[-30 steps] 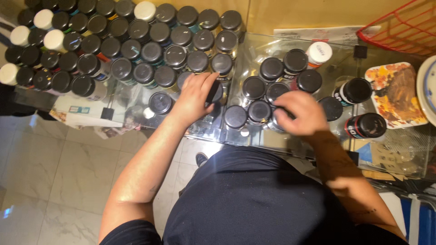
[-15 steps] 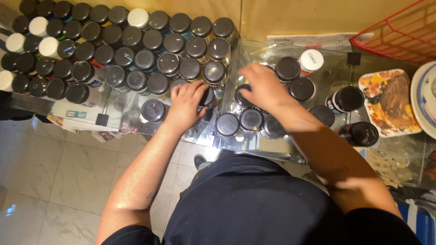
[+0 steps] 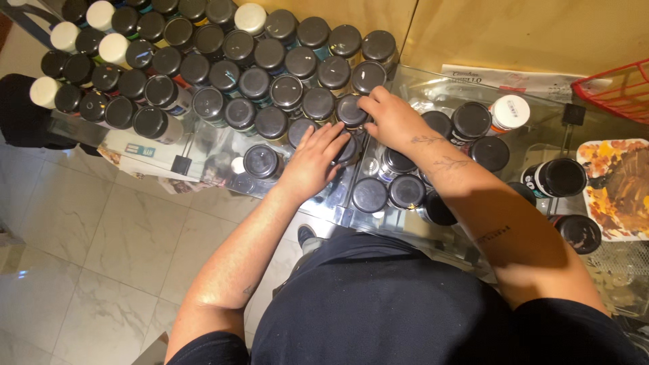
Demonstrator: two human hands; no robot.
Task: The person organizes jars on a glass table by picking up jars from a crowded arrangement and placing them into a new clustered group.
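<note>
- Head view looks straight down on a glass table (image 3: 541,115) crowded with dark-capped bottles; the big block (image 3: 223,61) fills the left and rear, a smaller loose group (image 3: 419,182) sits in front of the person.
- Left hand (image 3: 314,162) lies flat, fingers spread, on a cap (image 3: 348,150) at the near edge of the block; it presses rather than grips.
- Right hand (image 3: 395,122) curls over a capped bottle (image 3: 351,109) in the front row of the block, fingertips on its cap; whether it truly clasps it, I cannot tell.
- Risk: bottles stand touching, so a sideways nudge from either hand could tip neighbours in a chain.
- Risk: the lone bottle (image 3: 261,162) stands near the table's front edge, beside the left wrist; a sweep of the forearm could send it to the tiled floor (image 3: 101,270).
- Risk: the right forearm crosses above the loose group, and lowering it could topple those.
</note>
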